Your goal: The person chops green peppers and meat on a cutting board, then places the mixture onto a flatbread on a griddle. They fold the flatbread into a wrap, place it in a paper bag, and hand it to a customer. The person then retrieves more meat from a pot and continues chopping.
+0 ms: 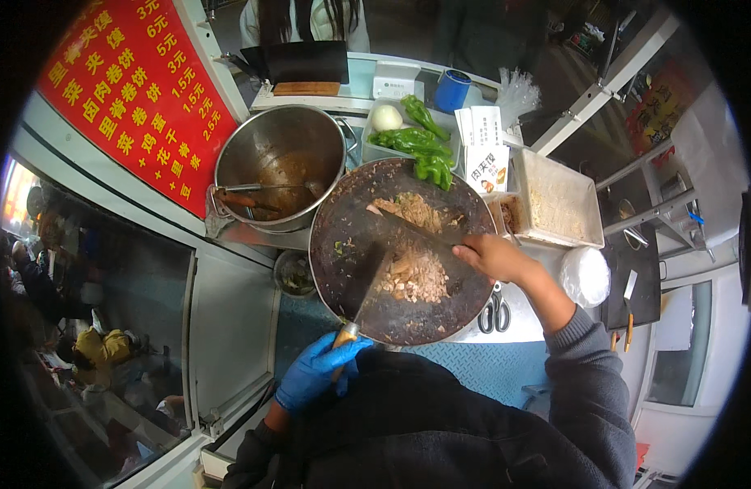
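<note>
My left hand (317,370), in a blue disposable glove, grips the wooden handle of a knife (370,296) at the near edge of a round chopping block (351,208). Its blade reaches over the block, blurred. In my bare right hand (496,258) is a second knife (419,231), its dark blade pointing left across the block. Between the blades and to their right lies a heap of finely chopped meat (419,281). Another heap of chopped meat (423,208) sits beyond the second blade. Green bits (344,246) lie on the block's left side.
A deep steel pot (229,140) with brown liquid and utensils stands left. Behind the block, a plastic tub (378,151) holds green peppers (406,140). Scissors (495,312), a pale tray (562,195) and a griddle (644,275) are right. A person (305,24) stands across the counter.
</note>
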Motion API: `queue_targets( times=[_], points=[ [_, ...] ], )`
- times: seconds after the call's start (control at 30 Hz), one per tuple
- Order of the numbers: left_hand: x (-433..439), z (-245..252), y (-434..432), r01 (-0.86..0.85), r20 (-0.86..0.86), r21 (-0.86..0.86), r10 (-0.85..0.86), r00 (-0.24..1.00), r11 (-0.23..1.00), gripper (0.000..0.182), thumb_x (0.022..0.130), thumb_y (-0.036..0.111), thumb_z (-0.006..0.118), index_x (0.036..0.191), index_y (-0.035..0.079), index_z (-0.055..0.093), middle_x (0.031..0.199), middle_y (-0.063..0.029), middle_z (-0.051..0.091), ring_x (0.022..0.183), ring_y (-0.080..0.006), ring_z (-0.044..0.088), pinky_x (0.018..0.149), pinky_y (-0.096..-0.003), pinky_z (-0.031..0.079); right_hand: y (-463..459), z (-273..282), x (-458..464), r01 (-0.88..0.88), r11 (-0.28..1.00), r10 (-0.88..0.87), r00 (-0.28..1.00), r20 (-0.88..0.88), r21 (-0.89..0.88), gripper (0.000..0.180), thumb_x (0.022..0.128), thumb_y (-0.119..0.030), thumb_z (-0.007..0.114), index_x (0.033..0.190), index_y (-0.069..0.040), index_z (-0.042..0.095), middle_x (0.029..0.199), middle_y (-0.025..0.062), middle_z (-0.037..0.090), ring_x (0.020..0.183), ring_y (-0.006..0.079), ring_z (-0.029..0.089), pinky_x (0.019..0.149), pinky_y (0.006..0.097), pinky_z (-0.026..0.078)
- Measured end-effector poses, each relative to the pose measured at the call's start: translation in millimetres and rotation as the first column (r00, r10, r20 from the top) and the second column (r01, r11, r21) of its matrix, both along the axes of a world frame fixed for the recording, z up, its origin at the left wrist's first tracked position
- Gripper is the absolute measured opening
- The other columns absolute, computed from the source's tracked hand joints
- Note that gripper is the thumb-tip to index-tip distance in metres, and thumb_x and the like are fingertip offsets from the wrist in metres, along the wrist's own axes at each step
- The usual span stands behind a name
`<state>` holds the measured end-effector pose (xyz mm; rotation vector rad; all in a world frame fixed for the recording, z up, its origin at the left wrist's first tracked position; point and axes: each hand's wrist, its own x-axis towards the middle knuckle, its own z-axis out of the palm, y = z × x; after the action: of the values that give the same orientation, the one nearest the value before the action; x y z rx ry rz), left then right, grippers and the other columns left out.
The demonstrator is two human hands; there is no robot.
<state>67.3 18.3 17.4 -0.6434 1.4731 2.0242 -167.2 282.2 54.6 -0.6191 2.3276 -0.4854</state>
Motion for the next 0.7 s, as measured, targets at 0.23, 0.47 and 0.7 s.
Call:
queue_targets(
  times=[0.23,0.47,0.7],
  points=[
    [8.6,3.4,3.0,-0.058,-0.089,-0.163,0.044,0.995,0.985,0.032,0.095,0.025,0.05,0.119,0.006,0.058,0.071,-0.0035,0.054,0.054,-0.0101,0.052,0.049,-0.0224,0.043,-22.7,-22.4,80.8,0.365,0.924,-0.333,0.914,0.23,-0.114,0.042,0.097,-0.037,0.041,0.102,0.002,0.056,0.061,0.0169,0.06,0.044,0.0264,0.059,0.052,0.0383,0.049],
    [13.9,-12.6,-3.4,-0.323,-0.158,-0.024,0.316,0.936,0.946,0.031,0.096,0.022,0.048,0.117,0.001,0.056,0.071,-0.0004,0.053,0.054,-0.0074,0.049,0.048,-0.0211,0.04,-31.3,-44.4,93.2,0.341,0.919,-0.351,0.936,-0.019,-0.197,0.044,0.097,-0.038,0.039,0.089,0.002,0.054,0.069,0.0251,0.061,0.069,0.0411,0.062,0.068,0.0494,0.047],
    [-2.3,-17.4,-0.9,-0.233,-0.204,0.068,0.242,0.949,0.97,0.031,0.097,0.021,0.048,0.121,0.003,0.056,0.072,-0.0038,0.054,0.052,-0.0081,0.051,0.046,-0.0225,0.042,-50.2,-58.6,115.2,0.396,0.901,-0.401,0.916,0.008,-0.18,0.042,0.096,-0.038,0.04,0.09,0.002,0.054,0.078,0.0291,0.061,0.08,0.0471,0.058,0.071,0.0521,0.045]
  ],
)
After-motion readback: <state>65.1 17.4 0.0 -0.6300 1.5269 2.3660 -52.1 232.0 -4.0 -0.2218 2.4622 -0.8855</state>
